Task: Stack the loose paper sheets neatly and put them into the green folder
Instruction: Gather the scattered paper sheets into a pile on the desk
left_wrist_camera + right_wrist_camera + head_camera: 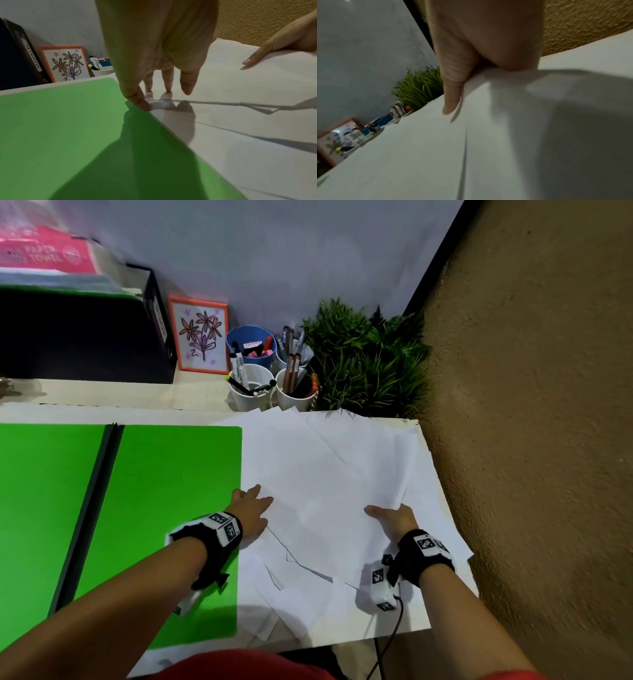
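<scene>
The green folder (171, 508) (60, 128) lies open and flat on the left of the desk. Several loose white paper sheets (325, 467) (240, 88) (505, 135) lie fanned and overlapping to its right, some hanging past the desk's front edge. My left hand (251, 508) (159, 54) rests with straight fingers on the sheets, thumb at the folder's right edge. My right hand (394, 518) (479, 40) (283, 43) pinches a sheet's edge, thumb on top, fingers hidden beneath it.
Behind the sheets stand white cups of pens (250, 386), a blue cup (251, 344) and a green plant (363, 361). A framed flower picture (200, 337) leans beside a black binder (85, 337). A brown textured wall (531, 440) borders the desk's right side.
</scene>
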Demonstrator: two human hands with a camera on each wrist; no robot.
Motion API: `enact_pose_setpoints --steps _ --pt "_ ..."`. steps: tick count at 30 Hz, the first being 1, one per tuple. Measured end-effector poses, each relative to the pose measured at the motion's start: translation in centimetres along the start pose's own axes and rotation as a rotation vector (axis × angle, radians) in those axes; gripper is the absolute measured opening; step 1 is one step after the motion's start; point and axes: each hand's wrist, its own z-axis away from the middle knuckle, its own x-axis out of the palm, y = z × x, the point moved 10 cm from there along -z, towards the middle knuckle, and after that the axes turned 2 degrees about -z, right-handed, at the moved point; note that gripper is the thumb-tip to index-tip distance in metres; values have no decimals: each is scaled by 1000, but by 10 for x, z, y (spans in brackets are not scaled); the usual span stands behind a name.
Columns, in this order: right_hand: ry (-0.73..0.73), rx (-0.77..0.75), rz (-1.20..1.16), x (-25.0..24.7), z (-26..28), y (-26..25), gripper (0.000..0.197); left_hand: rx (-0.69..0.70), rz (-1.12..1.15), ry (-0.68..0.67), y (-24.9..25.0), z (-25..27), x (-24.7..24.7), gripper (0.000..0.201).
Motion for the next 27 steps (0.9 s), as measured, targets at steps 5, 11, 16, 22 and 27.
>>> enact_pose_setpoints --steps 5,11,16,22,27 --pt "47 -71 -15 1 4 -15 46 24 65 9 -2 1 -3 56" --pt "128 -160 -91 -38 17 -21 44 -34 322 84 -11 4 -11 58" --pt "153 -208 -359 -73 37 -12 38 -97 510 116 -2 5 -21 69" --pt "111 -97 -485 -67 43 22 37 -152 867 84 24 16 -27 73" --pt "-48 -17 -126 -30 45 38 34 -118 999 8 38 24 -23 56"
